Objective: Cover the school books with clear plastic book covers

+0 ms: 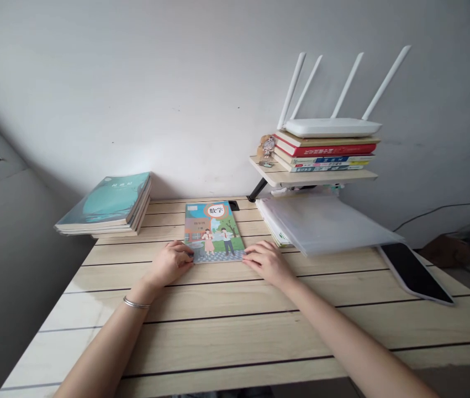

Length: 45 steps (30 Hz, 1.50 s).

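Observation:
A math textbook (214, 232) with a colourful cover of two drawn figures lies flat on the wooden desk (218, 309). My left hand (172, 262), with a silver bangle on its wrist, grips the book's near left corner, fingers curled. At the near right corner, my right hand (268, 264) pinches the edge between thumb and fingers. Both thumbs sit close to the bottom edge of the cover. To the left, a stack of books (106, 199) with a teal cover on top stands by the wall. A translucent plastic folder (329, 221) lies on papers right of my right hand.
A black-screened tablet or phone (415, 273) lies partly under the folder. Behind it, a raised shelf (321, 178) carries several stacked books (329, 150), a white router (334, 127) with several antennas, and a small figurine (267, 146). The wall (177, 99) rises behind the desk.

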Motion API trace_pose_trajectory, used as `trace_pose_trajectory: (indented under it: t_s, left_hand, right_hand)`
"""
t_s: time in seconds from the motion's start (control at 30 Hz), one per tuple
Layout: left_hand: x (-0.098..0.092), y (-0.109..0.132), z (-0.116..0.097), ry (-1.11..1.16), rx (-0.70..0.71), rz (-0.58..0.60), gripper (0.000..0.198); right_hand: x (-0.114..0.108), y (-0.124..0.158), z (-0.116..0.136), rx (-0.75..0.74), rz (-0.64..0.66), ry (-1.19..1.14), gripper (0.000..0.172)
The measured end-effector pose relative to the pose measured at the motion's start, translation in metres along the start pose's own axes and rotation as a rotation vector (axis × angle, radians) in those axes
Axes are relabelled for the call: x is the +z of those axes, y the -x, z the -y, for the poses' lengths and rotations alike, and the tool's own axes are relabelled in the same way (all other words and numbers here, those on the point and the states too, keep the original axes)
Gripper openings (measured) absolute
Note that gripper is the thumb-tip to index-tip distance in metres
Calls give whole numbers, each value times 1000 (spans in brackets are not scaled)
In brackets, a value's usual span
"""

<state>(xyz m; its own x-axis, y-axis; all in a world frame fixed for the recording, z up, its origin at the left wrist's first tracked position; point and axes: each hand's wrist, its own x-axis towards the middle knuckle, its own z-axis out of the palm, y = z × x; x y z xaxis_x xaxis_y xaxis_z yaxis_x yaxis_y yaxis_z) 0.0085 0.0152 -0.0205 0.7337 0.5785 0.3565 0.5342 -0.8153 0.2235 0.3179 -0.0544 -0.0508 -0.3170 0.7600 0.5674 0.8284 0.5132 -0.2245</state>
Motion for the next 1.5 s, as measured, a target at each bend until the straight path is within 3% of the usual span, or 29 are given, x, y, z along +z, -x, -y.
trace_pose_trajectory:
  t_s: [0.17,0.4,0.7,0.83,1.03,1.33,1.5]
  left_hand:
    - [4,8,-5,-163,-1,-39,17]
    - [2,17,-13,-262,-13,-80,20]
    - [0,16,-20,-233,-67,-124,9]
    - [9,11,-26,-208,-51,-96,21]
    - [17,5,-22,-178,-74,-103,19]
    - [17,6,-19,-149,-70,-121,21]
    - [13,8,-21,-129,-67,-91,21]
  right_hand:
    - [3,5,-12,-45,-81,-51,13]
    - [0,5,-10,-113,0,25,18]
    - [-2,6,-9,-67,30,-5,16]
    - [-4,3,-6,-64,34,5,15]
    - [-3,-3,-6,-51,27,20,20]
    - [4,-8,-15,54,10,-186,22]
    - [-6,-3,-18,52,54,-254,18]
